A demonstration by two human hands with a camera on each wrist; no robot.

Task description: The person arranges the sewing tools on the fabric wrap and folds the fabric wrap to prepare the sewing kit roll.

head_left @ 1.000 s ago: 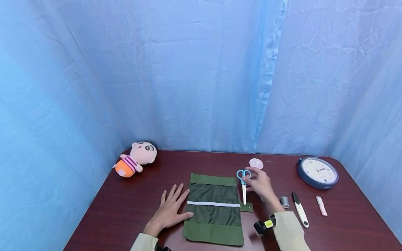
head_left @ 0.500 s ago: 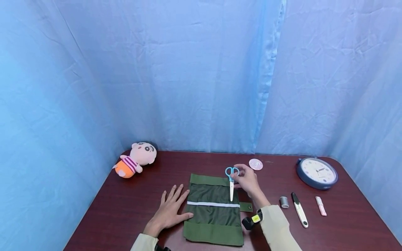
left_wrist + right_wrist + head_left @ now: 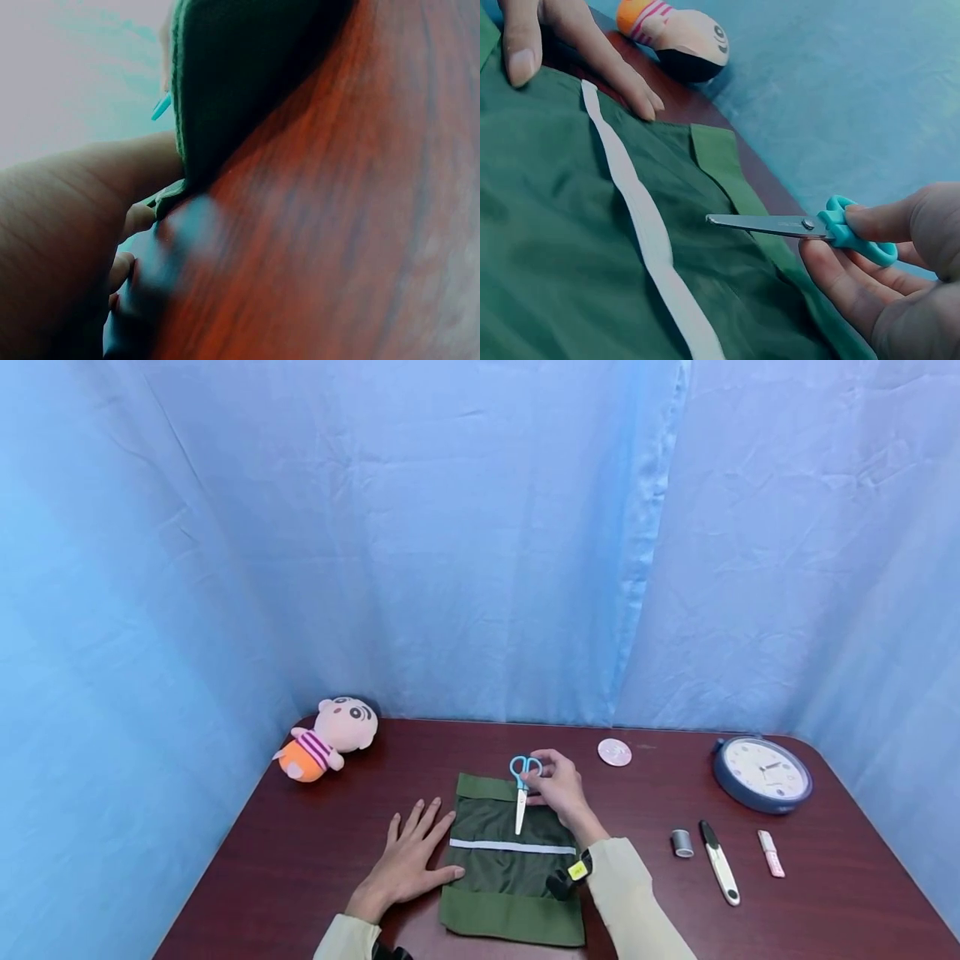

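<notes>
A pair of scissors (image 3: 521, 810) with light blue handles is pinched between thumb and fingers of my right hand (image 3: 558, 787). Its blades are closed and point toward me, over the upper half of a green cloth roll-up pouch (image 3: 510, 917). In the right wrist view the scissors (image 3: 769, 223) appear above the cloth, the tip near a white elastic band (image 3: 641, 217) that crosses it. My left hand (image 3: 405, 864) lies flat with fingers spread, its thumb and fingertips at the pouch's left edge. The left wrist view shows only part of that hand (image 3: 67, 202) beside the cloth.
Right of the pouch lie a grey thread spool (image 3: 682, 843), a black-and-white knife-like tool (image 3: 720, 864) and a small pink-and-white item (image 3: 771, 853). A round pink disc (image 3: 614, 752), a blue clock (image 3: 763, 774) and a plush doll (image 3: 330, 739) sit farther back. Blue curtains surround the table.
My right hand has carried the scissors leftward from the pouch's right edge to over its upper middle. My left hand has stayed in place.
</notes>
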